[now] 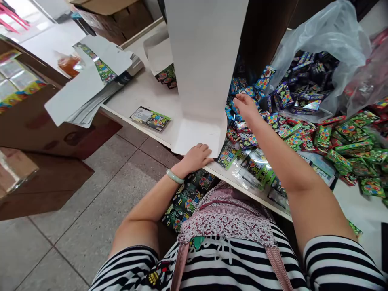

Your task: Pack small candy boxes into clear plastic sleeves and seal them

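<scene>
An opened carton (209,60) is set at the front edge of the tabletop (121,99). To its left, a flat packet (150,119) is placed near that edge; flattened cartons (75,91) are stacked across the left edge. To its right, small packets (324,135) are heaped before a plastic bag (327,30).

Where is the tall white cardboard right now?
The white cardboard stands at top centre of the head view, its near edge at the left hand, with blue packets just to its right.

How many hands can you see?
2. The left hand rests on the white cardboard; the right hand is by the blue packets. No other hands show.
</scene>
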Demonstrator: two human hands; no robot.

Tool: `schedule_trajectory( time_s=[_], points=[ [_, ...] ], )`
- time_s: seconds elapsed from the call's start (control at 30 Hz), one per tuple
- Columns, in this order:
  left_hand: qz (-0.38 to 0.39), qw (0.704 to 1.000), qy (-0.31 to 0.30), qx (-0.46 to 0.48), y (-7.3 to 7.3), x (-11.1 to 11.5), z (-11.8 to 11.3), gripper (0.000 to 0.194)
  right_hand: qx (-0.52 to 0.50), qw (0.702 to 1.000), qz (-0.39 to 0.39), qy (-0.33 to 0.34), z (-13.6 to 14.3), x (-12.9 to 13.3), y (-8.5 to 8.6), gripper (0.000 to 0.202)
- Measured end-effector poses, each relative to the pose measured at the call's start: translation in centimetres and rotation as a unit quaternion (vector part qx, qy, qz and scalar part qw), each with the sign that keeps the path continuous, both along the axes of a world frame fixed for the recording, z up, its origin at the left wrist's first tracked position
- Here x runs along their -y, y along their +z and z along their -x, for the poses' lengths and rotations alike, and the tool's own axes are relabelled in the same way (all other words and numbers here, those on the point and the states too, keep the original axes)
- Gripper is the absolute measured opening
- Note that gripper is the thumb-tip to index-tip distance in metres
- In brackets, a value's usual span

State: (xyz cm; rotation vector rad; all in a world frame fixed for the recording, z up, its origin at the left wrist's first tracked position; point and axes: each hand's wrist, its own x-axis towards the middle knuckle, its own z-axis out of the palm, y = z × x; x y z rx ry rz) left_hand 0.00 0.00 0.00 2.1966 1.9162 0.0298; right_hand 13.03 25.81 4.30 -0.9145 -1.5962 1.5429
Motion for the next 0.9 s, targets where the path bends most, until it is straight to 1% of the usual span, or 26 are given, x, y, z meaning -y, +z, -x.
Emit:
schedule_trajectory(
  time_s=[0.03, 0.13, 0.23, 0.3, 0.37, 0.43, 0.53, 0.6, 0.67, 0.77, 0.9],
  points=[
    [-0.002, 1.0, -0.003, 0.003, 0.1, -0.1, 0.2, 0.038, 0.013, 1.0, 0.007, -0.009, -1.8, 0.8, 0.5, 0.029],
    [-0.012, 1.0, -0.009, 0.004, 0.7, 0.0, 0.9, 0.04, 0.026, 0.999, 0.035, 0.005, -7.2, 3.2, 1.4, 0.029],
    [-0.026, 1.0, -0.009, -0.008, 1.0, 0.4, 1.4, 0.041, 0.022, 0.997, 0.071, -0.007, -12.5, 5.2, 1.6, 0.035],
    [-0.042, 0.999, 0.002, -0.021, 0.8, 0.5, 1.6, 0.041, 0.007, 0.996, 0.088, -0.029, -16.1, 6.3, 1.3, 0.038],
    [-0.06, 0.998, 0.013, -0.03, 0.3, 0.3, 1.7, 0.039, -0.013, 0.993, 0.098, -0.066, -19.9, 7.2, 1.1, 0.038],
    [-0.071, 0.997, 0.015, -0.028, -0.2, -0.1, 1.9, 0.037, -0.027, 0.987, 0.098, -0.121, -23.5, 7.8, 0.7, 0.035],
    [-0.073, 0.997, 0.006, -0.01, -1.0, -0.9, 2.1, 0.037, -0.034, 0.975, 0.093, -0.198, -28.0, 8.5, 0.1, 0.029],
    [-0.073, 0.997, 0.008, 0.011, -1.4, -1.4, 2.3, 0.038, -0.032, 0.972, 0.089, -0.216, -30.1, 9.2, -0.4, 0.024],
    [-0.074, 0.997, 0.012, 0.029, -1.8, -1.7, 2.4, 0.038, -0.026, 0.973, 0.09, -0.212, -31.7, 10.0, -0.8, 0.021],
    [-0.073, 0.996, 0.013, 0.041, -2.2, -2.1, 2.6, 0.038, -0.004, 0.975, 0.092, -0.204, -33.3, 11.3, -1.1, 0.019],
    [-0.063, 0.997, 0.014, 0.052, -2.2, -2.2, 2.8, 0.038, 0.013, 0.974, 0.091, -0.206, -35.0, 12.6, -1.5, 0.019]
  ],
)
